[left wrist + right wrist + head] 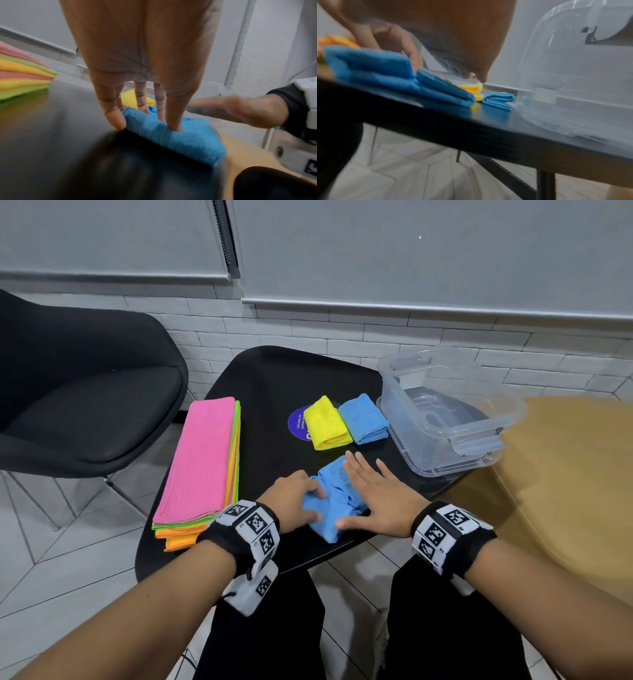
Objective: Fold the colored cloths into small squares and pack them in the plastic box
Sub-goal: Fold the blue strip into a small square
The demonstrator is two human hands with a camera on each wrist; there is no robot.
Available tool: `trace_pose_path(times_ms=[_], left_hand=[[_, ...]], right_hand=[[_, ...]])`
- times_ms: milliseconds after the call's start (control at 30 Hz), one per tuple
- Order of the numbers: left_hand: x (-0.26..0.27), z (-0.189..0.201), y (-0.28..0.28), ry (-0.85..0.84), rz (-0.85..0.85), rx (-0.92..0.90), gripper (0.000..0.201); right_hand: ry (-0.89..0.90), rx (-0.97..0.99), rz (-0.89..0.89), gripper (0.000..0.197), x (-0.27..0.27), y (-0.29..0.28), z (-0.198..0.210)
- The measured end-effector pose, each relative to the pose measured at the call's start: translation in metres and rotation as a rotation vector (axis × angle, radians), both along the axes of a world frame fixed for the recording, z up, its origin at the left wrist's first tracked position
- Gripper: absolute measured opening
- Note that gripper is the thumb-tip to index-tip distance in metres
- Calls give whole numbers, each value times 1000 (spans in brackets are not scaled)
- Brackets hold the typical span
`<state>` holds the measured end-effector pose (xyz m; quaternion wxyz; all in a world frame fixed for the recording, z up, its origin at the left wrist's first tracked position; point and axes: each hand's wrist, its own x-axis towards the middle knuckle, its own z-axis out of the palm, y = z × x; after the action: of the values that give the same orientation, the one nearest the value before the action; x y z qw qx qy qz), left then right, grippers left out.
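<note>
Head view shows a black table [267, 378] with both hands at its near edge. Between the hands lies a half-folded blue cloth [334, 501]. The left hand [294, 501] sits on the left end of this cloth. Left wrist view shows its fingers [174, 121] pointing down and a little apart, with the tips pushing into the blue cloth [176, 138]. The thumb lies along the cloth's near side. The right hand [380, 498] lies flat on the right part of the cloth. Its fingers are straight and spread, and the thumb points left onto the cloth. Right wrist view is blurry, so I cannot tell more about those fingers from there. It does show the blue cloth [385, 75] in thick layers.

Farther back on the table sit two folded cloths, touching side by side. One is a yellow square [325, 422] and one is a blue square [364, 419]. The yellow one partly covers a round purple sticker [297, 424]. On the left side of the table is a tall stack [202, 463] of flat cloths, pink on top with green and orange below. The clear box [445, 405] stands at the right of the table, just beside the blue square. It has no cloths in it. A black chair [78, 392] stands to the left of the table.
</note>
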<state>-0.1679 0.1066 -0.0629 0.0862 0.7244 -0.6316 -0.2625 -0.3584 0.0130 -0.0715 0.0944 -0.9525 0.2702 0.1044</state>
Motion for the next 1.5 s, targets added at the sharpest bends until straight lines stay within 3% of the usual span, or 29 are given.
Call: trace_pose_path(times_ms=[133, 333, 433, 600, 700, 767, 833, 933, 1133, 1200, 1333, 1400, 1500], left_hand=[[-12, -4, 17, 78, -43, -38, 32], [-7, -7, 29, 255, 38, -161, 25], [6, -4, 23, 104, 6, -234, 31], [6, -4, 13, -164, -199, -228, 53], [-5, -4, 13, -285, -371, -86, 63], [-9, -7, 19, -383, -436, 58, 77], [-9, -15, 27, -441, -453, 145, 94], [-9, -22, 34, -475, -451, 172, 110], [-17, -18, 34, -557, -475, 120, 110], [-17, -18, 38, -545, -481, 100, 106], [-16, -16, 47, -432, -468, 47, 90], [-14, -13, 49, -287, -396, 13, 78], [-5, -8, 40, 8, -147, -3, 63]], right_hand=[[-56, -41, -91, 99, 10, 18, 5], [0, -58, -89, 112, 13, 24, -29], [-13, -56, -84, 111, 10, 21, -41], [-19, -45, -103, 112, 12, 23, -44], [-2, -51, -98, 117, 11, 20, -39], [12, -45, -73, 110, 6, 20, -29], [17, -80, 5, 104, -2, 26, -21], [90, -154, 137, 111, -17, 36, -20], [54, -204, 105, 92, -20, 32, -37], [-22, -147, 129, 83, -19, 34, -37], [-139, 150, 92, 65, -27, 32, -32], [-274, 339, -19, 56, -28, 31, -27], [-418, 508, -205, 33, -26, 20, -17]])
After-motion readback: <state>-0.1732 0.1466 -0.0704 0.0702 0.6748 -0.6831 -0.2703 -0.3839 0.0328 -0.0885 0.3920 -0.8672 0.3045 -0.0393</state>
